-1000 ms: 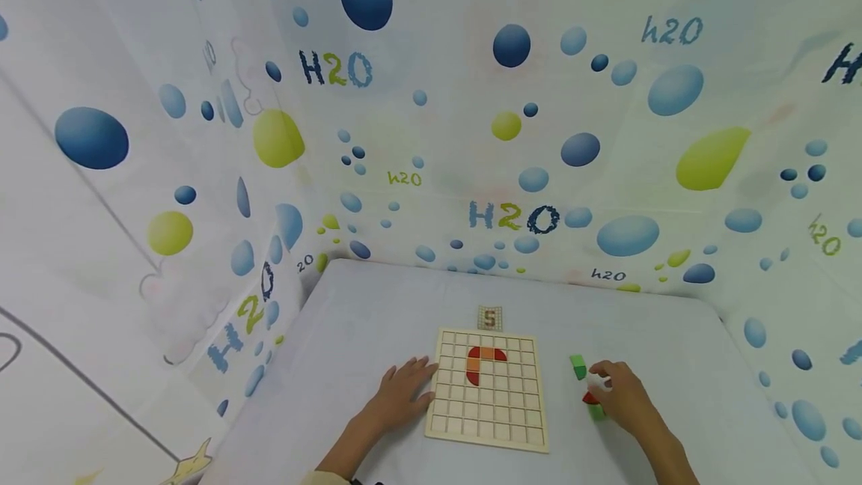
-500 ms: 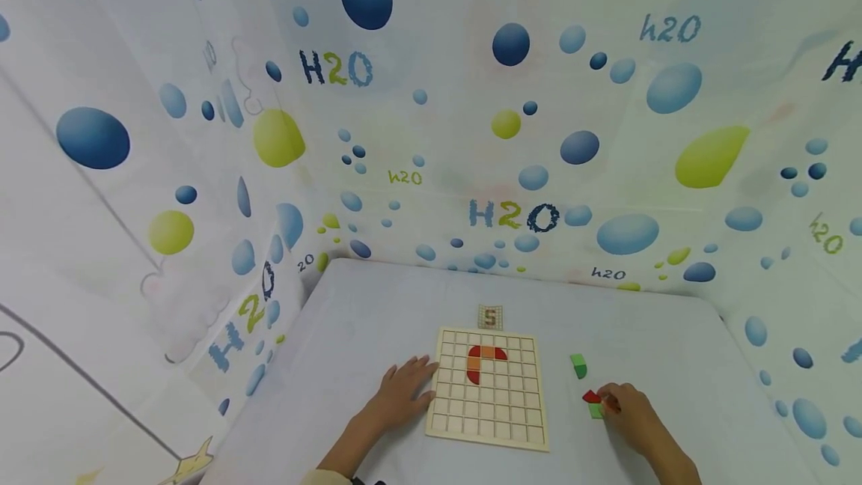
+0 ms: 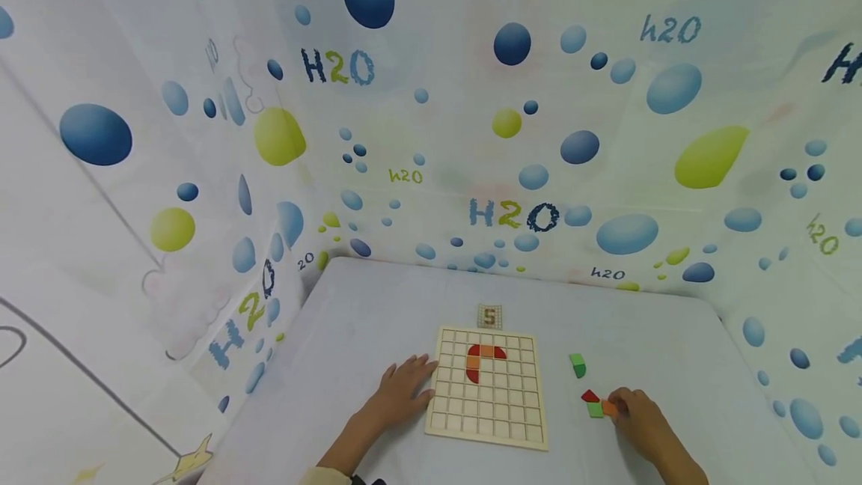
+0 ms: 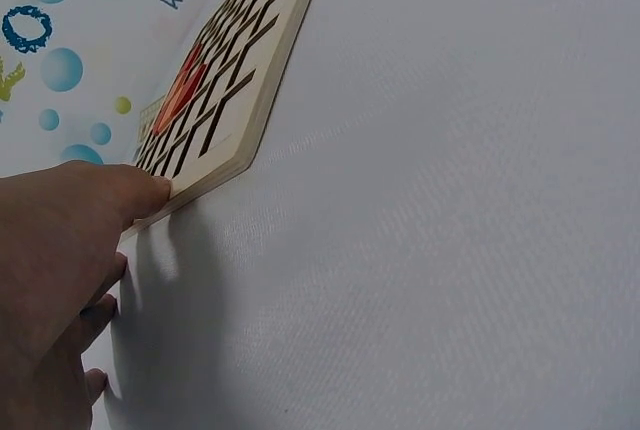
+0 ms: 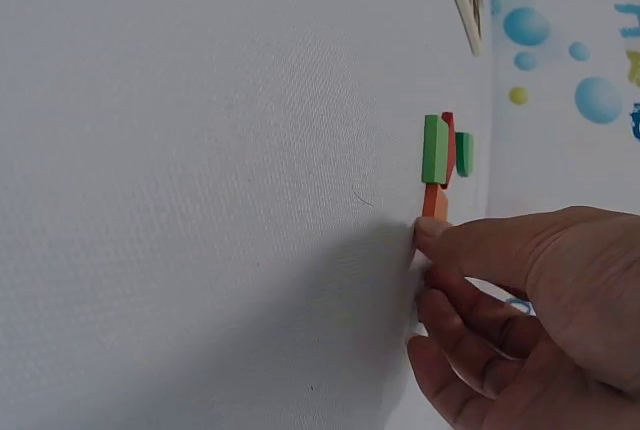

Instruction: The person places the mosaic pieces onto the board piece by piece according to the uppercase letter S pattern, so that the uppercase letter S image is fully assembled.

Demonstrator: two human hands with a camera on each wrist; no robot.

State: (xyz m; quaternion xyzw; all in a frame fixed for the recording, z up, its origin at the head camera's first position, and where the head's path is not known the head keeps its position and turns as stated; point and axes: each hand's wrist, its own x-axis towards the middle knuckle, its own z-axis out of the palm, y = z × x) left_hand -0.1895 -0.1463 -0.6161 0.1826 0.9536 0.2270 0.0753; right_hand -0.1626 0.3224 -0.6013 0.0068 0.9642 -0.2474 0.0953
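Spread flat on the table, my left hand (image 3: pixel 402 392) touches the left edge of a wooden grid board (image 3: pixel 486 438); its thumb lies at the board's edge in the left wrist view. Red and orange tiles (image 3: pixel 474 362) form a hook in the board's upper part. To the right of the board, my right hand (image 3: pixel 640 421) pinches an orange tile (image 3: pixel 609 408) between thumb and fingers, low on the table. That tile sits against a light green square tile (image 3: pixel 595 410). A red tile (image 3: pixel 590 396) lies just behind the green one.
Farther back lie a light and a dark green tile (image 3: pixel 578 366) end to end. A small pattern card (image 3: pixel 489 316) with an S-like figure lies behind the board. Patterned curtains (image 3: pixel 431 133) rise at the table's back and sides.
My right hand has come down toward the front from above the loose tiles, then shifted slightly right. The orange tile now shows at its fingertips. The left hand stays in place.
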